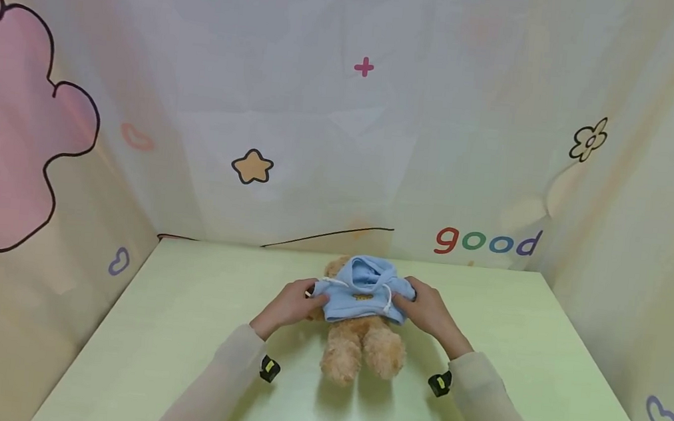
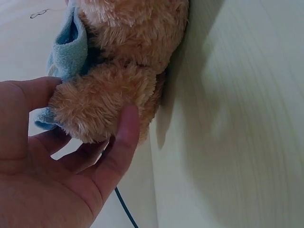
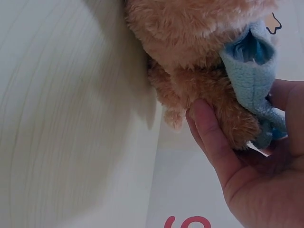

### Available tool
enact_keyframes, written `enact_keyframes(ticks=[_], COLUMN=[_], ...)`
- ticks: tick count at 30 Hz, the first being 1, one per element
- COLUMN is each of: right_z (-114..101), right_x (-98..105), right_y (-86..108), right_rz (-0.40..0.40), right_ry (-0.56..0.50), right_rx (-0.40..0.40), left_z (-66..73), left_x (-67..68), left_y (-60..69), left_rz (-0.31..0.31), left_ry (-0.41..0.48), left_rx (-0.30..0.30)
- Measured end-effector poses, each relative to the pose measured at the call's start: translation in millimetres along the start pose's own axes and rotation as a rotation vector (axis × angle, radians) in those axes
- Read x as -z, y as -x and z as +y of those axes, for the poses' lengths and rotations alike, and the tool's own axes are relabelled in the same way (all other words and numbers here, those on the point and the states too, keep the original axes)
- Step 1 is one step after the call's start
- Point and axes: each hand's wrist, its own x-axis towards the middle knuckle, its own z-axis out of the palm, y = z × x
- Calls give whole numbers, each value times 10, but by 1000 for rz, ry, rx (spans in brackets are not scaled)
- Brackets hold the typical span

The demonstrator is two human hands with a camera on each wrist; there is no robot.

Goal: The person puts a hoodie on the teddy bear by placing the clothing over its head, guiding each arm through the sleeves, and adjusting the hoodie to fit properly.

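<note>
Fingers (image 2: 127, 135) of the left hand (image 1: 295, 302) bend partway inward, gripping the blue hoodie (image 1: 341, 304) by its left side, with one furry arm of the teddy bear (image 1: 342, 355) in their grasp. The right hand (image 1: 429, 310), just right of centre in the head view, holds the hoodie's other side in the same half-closed way, fingers against the bear's other arm. The bear is slightly below the centre of the frame, near the upper edge of the pale green desk (image 1: 193, 345), legs toward the bottom. The hoodie lies over its front, white drawstrings hanging and hood hiding most of the head. Behind, a patterned backdrop (image 1: 310, 101) shows a star at centre left and "good" at right
</note>
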Motion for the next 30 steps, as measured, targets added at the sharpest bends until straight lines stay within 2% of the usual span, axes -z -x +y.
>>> enact_keyframes(ticks=[7,11,14,18,21,23,27,30], right_z=[4,7,-21,-38,-35,-50,-112,-173], right_x=[-1,-8,-4,-45,-105,-126,-108,-84], right_y=[14,12,-5,-7,10,27,72,109], right_rz=[13,7,8,50,153,242,362,345], right_ry=[-10,-3,-9,39,141,234,403,490], right_rx=[7,7,24,47,146,253,511,678], left_z=[2,41,109,217,263,264,269,264], left_x=[-15,-39,-36,-36,-54,-72,-94,-103], left_y=[10,33,61,127,184,205,219,202], left_rz=[32,99,150,165,123,88,49,46], left_ry=[-63,-105,-176,-403,-584,-664,-724,-725], left_rx=[27,1,-113,-323,-430,-463,-464,-451])
